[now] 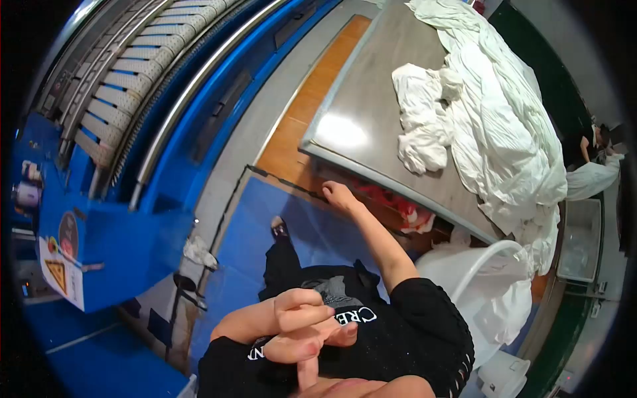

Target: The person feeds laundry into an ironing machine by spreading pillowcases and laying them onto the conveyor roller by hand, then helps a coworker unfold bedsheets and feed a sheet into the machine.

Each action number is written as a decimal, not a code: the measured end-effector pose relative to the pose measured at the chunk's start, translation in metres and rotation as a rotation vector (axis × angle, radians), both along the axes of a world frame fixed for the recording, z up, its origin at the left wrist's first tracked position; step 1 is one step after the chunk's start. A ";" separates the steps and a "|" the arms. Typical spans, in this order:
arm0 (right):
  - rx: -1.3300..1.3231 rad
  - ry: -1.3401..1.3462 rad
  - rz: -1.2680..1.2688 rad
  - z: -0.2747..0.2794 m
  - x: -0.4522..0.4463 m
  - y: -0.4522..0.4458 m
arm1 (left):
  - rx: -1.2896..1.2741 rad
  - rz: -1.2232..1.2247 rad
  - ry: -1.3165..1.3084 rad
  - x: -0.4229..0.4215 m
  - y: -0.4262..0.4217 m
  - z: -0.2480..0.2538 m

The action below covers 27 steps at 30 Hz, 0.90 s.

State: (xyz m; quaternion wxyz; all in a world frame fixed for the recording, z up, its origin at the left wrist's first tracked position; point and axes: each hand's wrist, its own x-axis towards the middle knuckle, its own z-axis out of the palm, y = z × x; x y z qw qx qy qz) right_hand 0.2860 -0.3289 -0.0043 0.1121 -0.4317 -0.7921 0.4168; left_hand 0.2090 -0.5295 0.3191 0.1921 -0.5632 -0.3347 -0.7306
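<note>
Lower centre: the left hand (306,326) was bent inward, its curled fingers overlapping; its grip could not be determined. Centre: the right hand (339,196) reached outward, fingers indistinct, grip likewise indeterminable. Upper right: crumpled white cloth (424,123) lay on a grey flat-topped table (361,113).

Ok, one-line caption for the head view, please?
White sheets heaped on a grey table, right hand near its edge, left hand before the black shirt, blue machine across the aisle.
</note>
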 end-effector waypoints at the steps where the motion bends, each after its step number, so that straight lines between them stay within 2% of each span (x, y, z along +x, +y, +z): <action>1: -0.021 0.007 -0.052 -0.007 -0.007 0.000 | -0.095 -0.078 0.103 -0.028 0.007 0.000; 2: -0.027 0.002 -0.074 -0.013 -0.014 0.003 | -0.188 -0.157 0.209 -0.052 0.016 0.002; 3: -0.041 -0.117 -0.032 -0.028 -0.018 0.009 | -0.143 -0.251 0.191 -0.071 0.030 -0.006; 6: -0.211 -0.437 0.167 -0.042 -0.002 0.019 | -0.189 -0.296 0.237 -0.107 0.077 0.008; 8: -0.190 -0.351 -0.008 -0.033 0.013 0.023 | -0.226 -0.364 0.193 -0.119 0.104 0.004; 10: -0.356 -0.240 -0.179 -0.033 0.039 0.031 | -0.223 -0.401 0.207 -0.127 0.130 0.003; 12: -0.546 -0.339 -0.299 -0.035 0.058 0.064 | -0.241 -0.446 0.205 -0.135 0.152 -0.006; 13: -0.471 -0.396 -0.270 -0.057 0.074 0.084 | -0.252 -0.459 0.213 -0.139 0.163 -0.009; 14: -0.491 -0.501 -0.386 -0.026 0.072 0.101 | -0.252 -0.431 0.251 -0.142 0.174 -0.008; 15: -0.271 -0.582 -0.399 -0.077 0.100 0.122 | -0.262 -0.439 0.257 -0.140 0.179 -0.009; 16: -0.246 -0.502 -0.449 -0.070 0.116 0.140 | -0.428 -0.358 0.288 -0.136 0.180 -0.011; 17: -0.099 -0.526 -0.562 -0.072 0.118 0.171 | -0.578 -0.277 0.332 -0.133 0.192 -0.016; 18: 0.042 -0.562 -0.688 -0.072 0.128 0.191 | -0.466 -0.354 0.261 -0.125 0.223 -0.022; 20: 0.128 -0.454 -1.057 -0.036 0.115 0.222 | -0.432 -0.319 0.298 -0.130 0.262 -0.035; 21: 0.173 -0.589 -1.150 -0.011 0.107 0.240 | -0.667 -0.245 0.396 -0.145 0.262 -0.045; 22: 0.215 -0.727 -1.238 0.005 0.107 0.255 | -0.745 -0.218 0.425 -0.151 0.279 -0.054; 23: 0.145 -0.793 -1.293 0.007 0.118 0.260 | -0.822 -0.189 0.456 -0.156 0.296 -0.063; 25: -0.017 -0.931 -1.247 0.001 0.149 0.261 | -1.070 -0.161 0.402 -0.161 0.313 -0.089; 26: -0.176 -0.820 -1.168 -0.018 0.171 0.261 | -1.173 -0.175 0.300 -0.162 0.319 -0.099; 27: -0.151 -0.635 -1.188 -0.030 0.178 0.261 | -1.175 -0.188 0.305 -0.161 0.322 -0.109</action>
